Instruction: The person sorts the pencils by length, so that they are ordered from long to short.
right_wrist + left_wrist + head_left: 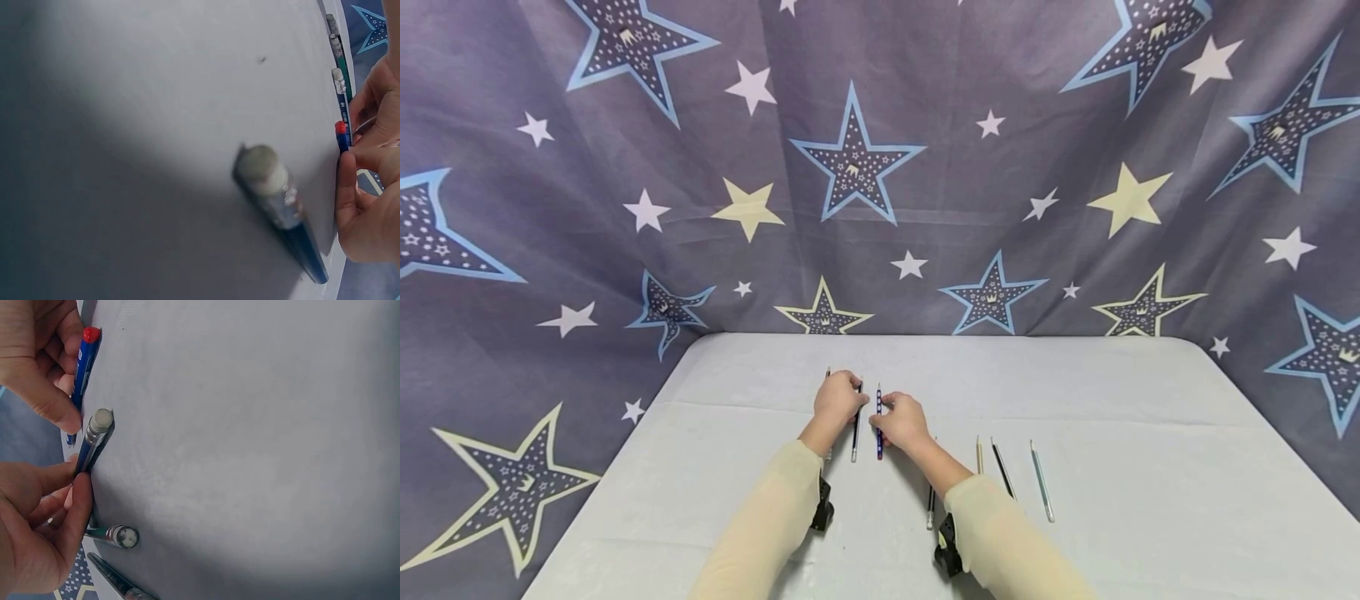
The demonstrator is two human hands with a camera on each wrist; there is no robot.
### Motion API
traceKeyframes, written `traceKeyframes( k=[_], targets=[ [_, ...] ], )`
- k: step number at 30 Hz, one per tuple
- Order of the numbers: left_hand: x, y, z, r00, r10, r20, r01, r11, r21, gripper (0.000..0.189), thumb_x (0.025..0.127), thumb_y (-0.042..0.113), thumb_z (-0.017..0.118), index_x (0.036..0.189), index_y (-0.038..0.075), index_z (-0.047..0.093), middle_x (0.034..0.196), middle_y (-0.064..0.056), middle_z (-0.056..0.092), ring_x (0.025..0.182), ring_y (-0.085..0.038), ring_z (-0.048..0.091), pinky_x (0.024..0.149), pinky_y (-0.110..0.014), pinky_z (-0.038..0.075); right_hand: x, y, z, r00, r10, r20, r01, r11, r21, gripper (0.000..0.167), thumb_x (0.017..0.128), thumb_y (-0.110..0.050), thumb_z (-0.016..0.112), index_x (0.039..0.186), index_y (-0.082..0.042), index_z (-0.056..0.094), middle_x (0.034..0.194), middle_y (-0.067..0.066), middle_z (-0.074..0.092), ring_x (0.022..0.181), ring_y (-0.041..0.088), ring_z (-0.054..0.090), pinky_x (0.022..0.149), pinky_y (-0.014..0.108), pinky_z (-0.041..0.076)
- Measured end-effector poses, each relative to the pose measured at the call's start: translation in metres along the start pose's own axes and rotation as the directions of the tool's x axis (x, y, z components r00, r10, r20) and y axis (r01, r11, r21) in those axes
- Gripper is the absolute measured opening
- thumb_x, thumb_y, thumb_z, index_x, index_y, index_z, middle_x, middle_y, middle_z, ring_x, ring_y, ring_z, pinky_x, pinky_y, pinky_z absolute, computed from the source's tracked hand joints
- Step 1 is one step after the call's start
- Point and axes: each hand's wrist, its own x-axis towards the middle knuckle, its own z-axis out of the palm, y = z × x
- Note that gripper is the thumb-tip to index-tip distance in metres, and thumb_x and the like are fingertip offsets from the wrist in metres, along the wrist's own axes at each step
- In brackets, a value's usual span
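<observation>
Near the middle of the table, my left hand [838,400] pinches a dark blue pencil [856,437] between thumb and finger; its pale eraser [102,419] points toward me. Just to the right, my right hand [902,419] pinches a blue pencil with white marks and a red end [879,429]. The two pencils lie side by side with a small gap. In the left wrist view, the red-ended pencil [85,365] shows between the right hand's fingers. A green pencil [115,535] with a metal-banded eraser lies beside the left hand, mostly hidden by it in the head view.
Right of my right forearm lie a yellowish pencil [979,454], a black pencil [1002,467] and a light teal pencil [1042,483]. Another dark pencil [931,504] lies partly under that forearm. The white table [1120,383] ends at a star-patterned cloth [910,308].
</observation>
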Motion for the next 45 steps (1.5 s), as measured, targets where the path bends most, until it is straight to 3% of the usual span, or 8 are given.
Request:
traceKeyframes(
  k=[11, 19, 26, 30, 37, 45],
  targets=[
    [0.0, 0.001, 0.0, 1.0, 0.001, 0.003, -0.001, 1.0, 0.022, 0.033, 0.081, 0.018, 0.072, 0.11, 0.005, 0.063, 0.106, -0.011, 0.068, 0.049, -0.01, 0.057, 0.047, -0.022, 0.047, 0.0, 0.0, -0.002, 1.0, 0.002, 0.0, -0.002, 0.999, 0.043, 0.043, 0.08, -0.013, 0.071, 0.117, 0.004, 0.058, 0.054, 0.004, 0.06, 0.037, 0.006, 0.05, 0.039, 0.018, 0.046],
    [-0.002, 0.001, -0.003, 1.0, -0.016, 0.014, 0.016, 0.999, 0.031, 0.032, 0.081, 0.02, 0.071, 0.109, 0.005, 0.063, 0.107, -0.01, 0.067, 0.052, -0.012, 0.058, 0.047, -0.023, 0.046, -0.002, 0.001, -0.006, 0.998, 0.027, 0.052, -0.033, 0.991, 0.129, 0.044, 0.081, -0.014, 0.071, 0.119, 0.001, 0.057, 0.059, 0.007, 0.063, 0.041, 0.007, 0.053, 0.042, 0.021, 0.051],
    [-0.004, 0.002, -0.01, 1.0, -0.009, 0.023, 0.009, 1.0, 0.015, 0.037, 0.082, 0.023, 0.071, 0.114, 0.007, 0.062, 0.112, -0.012, 0.066, 0.06, -0.014, 0.061, 0.051, -0.023, 0.048, -0.01, 0.001, -0.015, 0.996, -0.009, 0.084, -0.002, 0.991, 0.13, 0.043, 0.082, -0.013, 0.069, 0.121, 0.001, 0.056, 0.064, 0.007, 0.062, 0.044, 0.012, 0.056, 0.046, 0.025, 0.055],
    [-0.008, 0.007, -0.013, 0.999, 0.01, 0.031, -0.01, 1.0, -0.008, 0.037, 0.082, 0.025, 0.071, 0.114, 0.009, 0.063, 0.107, -0.01, 0.067, 0.057, -0.013, 0.057, 0.05, -0.022, 0.045, -0.013, 0.001, -0.025, 0.996, -0.02, 0.09, 0.007, 0.989, 0.145, 0.041, 0.083, -0.012, 0.067, 0.12, 0.003, 0.055, 0.07, 0.01, 0.064, 0.047, 0.015, 0.059, 0.048, 0.026, 0.056],
    [-0.02, 0.012, -0.013, 0.993, 0.08, 0.081, -0.072, 0.992, -0.099, 0.038, 0.083, 0.024, 0.07, 0.115, 0.006, 0.061, 0.076, -0.007, 0.066, 0.05, -0.017, 0.06, 0.047, -0.023, 0.046, -0.016, 0.003, -0.04, 0.995, -0.016, 0.094, 0.002, 0.989, 0.148, 0.041, 0.084, -0.014, 0.067, 0.121, 0.001, 0.056, 0.074, 0.007, 0.061, 0.053, 0.019, 0.061, 0.053, 0.03, 0.058],
    [-0.033, 0.017, -0.013, 0.981, 0.146, 0.127, -0.119, 0.973, -0.198, 0.037, 0.085, 0.026, 0.068, 0.114, 0.004, 0.061, 0.079, -0.006, 0.065, 0.056, -0.023, 0.066, 0.045, -0.024, 0.049, -0.023, 0.003, -0.058, 0.993, -0.044, 0.106, 0.031, 0.993, 0.114, 0.04, 0.085, -0.015, 0.067, 0.121, -0.001, 0.057, 0.074, 0.007, 0.062, 0.059, 0.027, 0.064, 0.055, 0.034, 0.058]
  ],
)
